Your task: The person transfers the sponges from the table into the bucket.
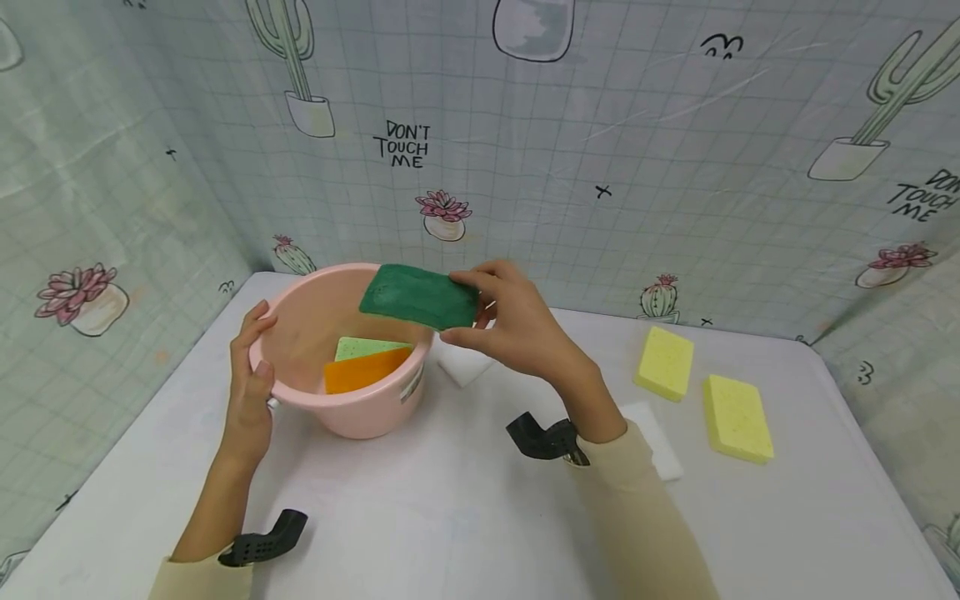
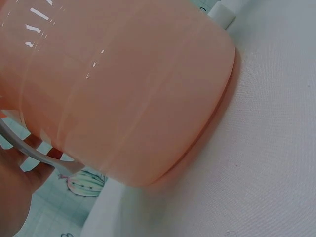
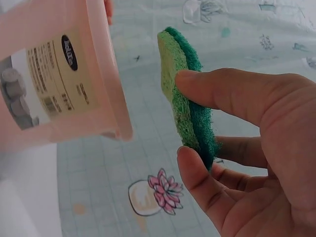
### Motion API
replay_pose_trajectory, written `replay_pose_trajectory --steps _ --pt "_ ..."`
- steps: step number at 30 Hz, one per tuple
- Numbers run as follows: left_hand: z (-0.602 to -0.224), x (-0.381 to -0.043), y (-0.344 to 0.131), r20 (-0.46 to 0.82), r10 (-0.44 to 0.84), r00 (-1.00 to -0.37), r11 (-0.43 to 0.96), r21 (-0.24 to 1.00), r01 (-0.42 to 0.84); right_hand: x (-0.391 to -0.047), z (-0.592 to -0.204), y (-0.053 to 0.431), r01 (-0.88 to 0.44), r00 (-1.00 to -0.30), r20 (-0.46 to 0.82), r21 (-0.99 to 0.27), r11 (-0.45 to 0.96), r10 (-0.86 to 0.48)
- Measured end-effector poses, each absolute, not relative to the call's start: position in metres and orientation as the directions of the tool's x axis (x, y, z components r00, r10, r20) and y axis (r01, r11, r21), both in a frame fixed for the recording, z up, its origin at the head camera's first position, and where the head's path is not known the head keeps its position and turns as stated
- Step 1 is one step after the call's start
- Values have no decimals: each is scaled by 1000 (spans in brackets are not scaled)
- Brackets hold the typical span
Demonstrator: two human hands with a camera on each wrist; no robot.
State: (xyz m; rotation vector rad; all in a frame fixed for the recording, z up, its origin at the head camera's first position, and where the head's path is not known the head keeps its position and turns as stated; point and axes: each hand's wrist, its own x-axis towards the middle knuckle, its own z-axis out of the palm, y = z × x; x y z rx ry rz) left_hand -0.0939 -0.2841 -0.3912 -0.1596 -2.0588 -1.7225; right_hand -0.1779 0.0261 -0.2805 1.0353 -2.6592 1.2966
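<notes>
Pinched between the thumb and fingers of my right hand (image 1: 517, 321) is a scouring sponge (image 3: 180, 94), light green foam on one face and a dark green scrub layer on the other. It is held over the right side of the pink bucket (image 1: 382, 412), overlapping the rim in the head view. My left hand (image 1: 251, 387) grips the bucket's left rim, thumb on the near side; a pale handle (image 2: 29, 150) passes by that hand in the left wrist view. Inside the bucket lean an orange sponge (image 1: 367, 372) and a light green sponge (image 1: 367, 347).
Two yellow sponges (image 1: 664, 363) (image 1: 738, 418) lie on the white table (image 1: 450, 517) at the right. A white piece (image 1: 463, 364) lies beside the bucket, and another white piece (image 1: 656, 442) is partly covered by the right sleeve. Patterned cloth (image 1: 525, 167) hangs behind the table.
</notes>
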Motion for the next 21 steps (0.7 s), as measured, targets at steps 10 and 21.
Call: replay_pose_trajectory --steps 10,21 --pt "-390 -93 -284 396 -205 -895 273 902 336 -176 -278 -6 -559 -752 201 -699 447 -628" --pt "-389 -93 -281 408 -207 -889 264 899 350 -178 -280 -32 -595 -704 128 -643 482 -699"
